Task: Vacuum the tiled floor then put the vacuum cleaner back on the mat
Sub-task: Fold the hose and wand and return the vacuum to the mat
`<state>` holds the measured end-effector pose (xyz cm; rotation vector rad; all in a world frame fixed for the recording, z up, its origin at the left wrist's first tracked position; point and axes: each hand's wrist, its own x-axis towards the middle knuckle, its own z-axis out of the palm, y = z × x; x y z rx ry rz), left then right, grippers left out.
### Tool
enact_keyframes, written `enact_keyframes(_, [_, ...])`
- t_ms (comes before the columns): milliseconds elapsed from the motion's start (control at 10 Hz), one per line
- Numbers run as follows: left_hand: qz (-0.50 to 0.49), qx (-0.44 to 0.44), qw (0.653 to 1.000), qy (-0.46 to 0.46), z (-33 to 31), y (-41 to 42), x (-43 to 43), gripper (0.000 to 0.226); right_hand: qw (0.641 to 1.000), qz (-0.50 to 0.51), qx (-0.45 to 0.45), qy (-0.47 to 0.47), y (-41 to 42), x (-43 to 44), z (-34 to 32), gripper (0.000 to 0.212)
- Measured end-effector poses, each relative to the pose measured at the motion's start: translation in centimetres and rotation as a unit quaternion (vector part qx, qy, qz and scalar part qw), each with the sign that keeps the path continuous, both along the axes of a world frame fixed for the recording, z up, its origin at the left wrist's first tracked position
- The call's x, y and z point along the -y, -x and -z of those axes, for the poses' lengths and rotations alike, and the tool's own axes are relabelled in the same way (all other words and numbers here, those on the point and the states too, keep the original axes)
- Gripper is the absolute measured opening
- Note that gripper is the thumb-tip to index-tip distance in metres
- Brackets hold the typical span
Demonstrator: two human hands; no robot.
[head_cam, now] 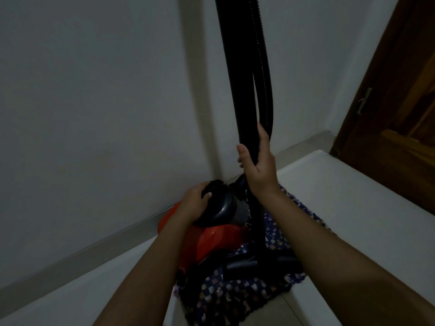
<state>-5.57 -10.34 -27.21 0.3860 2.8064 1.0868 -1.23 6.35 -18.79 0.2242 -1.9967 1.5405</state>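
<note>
A red and black vacuum cleaner (211,236) sits on a dark patterned mat (226,295) beside the white wall. My left hand (195,203) grips the black handle on top of its body. My right hand (257,163) is closed around the black wand (233,74), which stands upright with the ribbed hose (263,74) hanging alongside it. The wand's lower end runs down to the dark floor head (244,264) resting on the mat.
Pale floor tiles (341,208) spread to the right and front. A grey skirting (82,250) runs along the wall. A brown wooden door (395,102) with a metal handle stands at the far right.
</note>
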Motion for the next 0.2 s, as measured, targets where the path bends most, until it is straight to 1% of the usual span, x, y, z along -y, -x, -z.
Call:
enact_keyframes(100, [0.024, -0.009, 1.0, -0.006, -0.5, -1.2, 1.2, 0.049, 0.999, -0.026, 0.026, -0.025, -1.3, -0.3, 0.2, 0.054])
enact_keyframes(200, [-0.012, -0.025, 1.0, 0.004, -0.2, -4.9, 2.0, 0.054, 0.993, -0.014, 0.098, -0.057, -3.4, -1.1, 2.4, 0.064])
